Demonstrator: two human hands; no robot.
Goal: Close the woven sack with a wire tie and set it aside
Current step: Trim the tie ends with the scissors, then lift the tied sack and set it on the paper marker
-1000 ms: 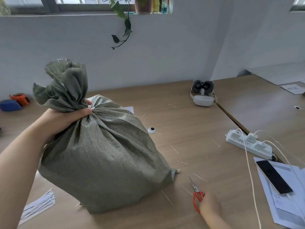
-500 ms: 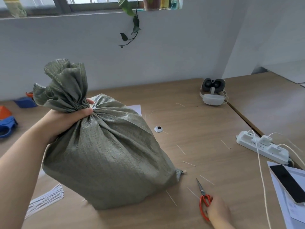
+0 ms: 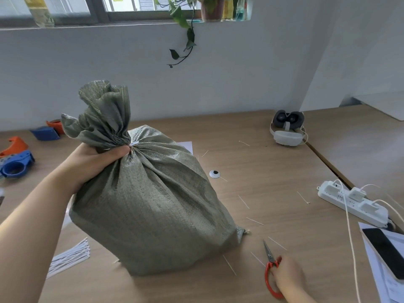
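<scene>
A full grey-green woven sack [image 3: 150,206] stands upright on the wooden table [image 3: 258,162], its mouth gathered into a ruffled neck. A white wire tie [image 3: 134,143] is wound around that neck. My left hand [image 3: 96,159] grips the neck just below the ruffle. At the lower right, my right hand [image 3: 287,275] rests on the table with its fingers on the red handles of a pair of scissors [image 3: 271,265], whose blades lie flat and point toward the sack.
A bundle of white wire ties [image 3: 70,256] lies at the lower left. Cut tie ends are scattered right of the sack. Blue and orange tape dispensers [image 3: 15,162] sit far left. A headset [image 3: 287,127], a power strip [image 3: 352,203] with cables, and a phone [image 3: 384,250] on papers occupy the right.
The view has shifted left, so the sack and hands sit further right in frame. Both hands keep their holds: left on the sack's neck, right at the scissors' handles.
</scene>
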